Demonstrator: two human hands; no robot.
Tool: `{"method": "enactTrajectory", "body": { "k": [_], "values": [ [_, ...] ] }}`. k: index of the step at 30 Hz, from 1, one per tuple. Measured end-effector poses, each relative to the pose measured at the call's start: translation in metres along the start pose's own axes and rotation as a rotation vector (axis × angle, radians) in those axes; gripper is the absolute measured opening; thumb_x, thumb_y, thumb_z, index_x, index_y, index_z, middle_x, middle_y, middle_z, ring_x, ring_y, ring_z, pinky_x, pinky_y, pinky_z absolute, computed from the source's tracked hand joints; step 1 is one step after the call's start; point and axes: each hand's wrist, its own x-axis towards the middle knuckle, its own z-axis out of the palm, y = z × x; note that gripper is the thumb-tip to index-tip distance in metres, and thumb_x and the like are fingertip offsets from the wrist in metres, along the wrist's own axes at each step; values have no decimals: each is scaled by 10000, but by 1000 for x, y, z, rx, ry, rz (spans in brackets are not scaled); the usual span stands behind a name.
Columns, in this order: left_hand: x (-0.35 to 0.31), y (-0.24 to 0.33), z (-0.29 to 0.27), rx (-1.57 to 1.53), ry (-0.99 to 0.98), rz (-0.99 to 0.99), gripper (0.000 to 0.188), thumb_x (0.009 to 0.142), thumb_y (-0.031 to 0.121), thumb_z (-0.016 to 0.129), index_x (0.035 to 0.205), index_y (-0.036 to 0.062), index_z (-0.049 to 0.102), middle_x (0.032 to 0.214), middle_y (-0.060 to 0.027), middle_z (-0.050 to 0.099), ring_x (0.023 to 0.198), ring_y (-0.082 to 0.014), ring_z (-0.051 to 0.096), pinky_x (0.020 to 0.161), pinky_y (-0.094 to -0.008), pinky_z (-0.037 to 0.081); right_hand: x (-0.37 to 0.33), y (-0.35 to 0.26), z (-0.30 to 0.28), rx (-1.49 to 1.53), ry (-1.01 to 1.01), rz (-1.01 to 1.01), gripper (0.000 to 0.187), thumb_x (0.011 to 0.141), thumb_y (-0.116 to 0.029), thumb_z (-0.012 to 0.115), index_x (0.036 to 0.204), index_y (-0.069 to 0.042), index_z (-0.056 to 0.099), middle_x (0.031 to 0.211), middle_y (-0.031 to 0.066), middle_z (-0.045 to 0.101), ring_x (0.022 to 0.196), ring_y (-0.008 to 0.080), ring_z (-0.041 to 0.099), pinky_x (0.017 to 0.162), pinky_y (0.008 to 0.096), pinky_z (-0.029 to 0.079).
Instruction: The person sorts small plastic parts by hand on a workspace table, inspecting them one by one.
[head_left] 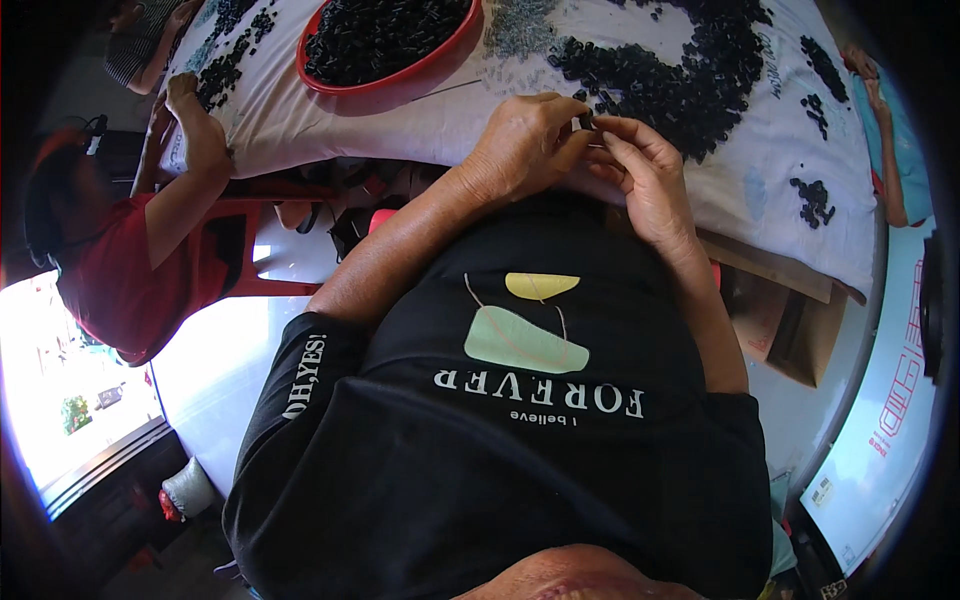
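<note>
Both hands meet just at the near edge of the bench [700,190], above the person's lap: the left hand [520,145] and the right hand [645,175] pinch one small black part [587,121] between their fingertips, each grip narrow and closed on it. By the look of it, the step in hand is fitting or checking that single piece (too small here to say which), and the next move would call for steady fingertips and a short reach to the loose black parts [690,75] heaped just beyond the hands. The bench is covered with a white cloth, wrinkled and printed, with more dark pieces scattered over it and a red bowl [335,80] full of them at the far left. A co-worker's hand [185,95] rests on the bench's left end, the person in a red shirt. The floor is pale and glossy, with bright daylight at the left.
</note>
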Motion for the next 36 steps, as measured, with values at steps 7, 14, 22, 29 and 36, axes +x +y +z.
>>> {"method": "enactTrajectory", "body": {
  "k": [7, 14, 22, 29, 36],
  "values": [
    [-2, 2, 2, -24, -11, -35, 268, 797, 127, 661, 1018, -23, 635, 833, -192, 652, 732, -324, 672, 629, -356, 527, -1, -1, 1, 20, -5, 19, 203, 947, -107, 557, 1130, -36, 608, 1006, 47, 646, 872, 114, 641, 751, 230, 533],
    [0, 4, 0, -43, -33, -43, 259, 810, 137, 642, 1007, -32, 632, 806, -199, 653, 719, -330, 670, 630, -363, 528, -1, -3, 1, -16, -5, 6, 205, 955, -110, 547, 1138, -33, 599, 1003, 51, 646, 885, 118, 643, 745, 230, 528],
    [-2, 2, 2, -60, -20, -35, 263, 812, 130, 642, 1015, -37, 633, 805, -194, 658, 704, -317, 669, 630, -358, 531, -2, -4, 2, -26, 0, 5, 212, 957, -103, 540, 1150, -27, 584, 1008, 58, 645, 881, 123, 645, 740, 227, 530],
    [-4, 2, 2, -71, -3, -10, 243, 820, 120, 638, 1009, -33, 634, 780, -181, 651, 675, -301, 659, 615, -352, 524, -1, -3, 0, 23, -21, 27, 209, 957, -95, 536, 1148, -32, 593, 1012, 55, 645, 879, 124, 645, 745, 233, 531],
    [-2, 5, 5, -109, -18, -34, 226, 830, 118, 626, 1006, -23, 622, 791, -191, 647, 705, -320, 662, 625, -361, 523, -2, -8, -2, 48, -37, 44, 212, 957, -94, 532, 1151, -38, 596, 1015, 54, 647, 884, 121, 641, 758, 231, 529]
  ]
}}
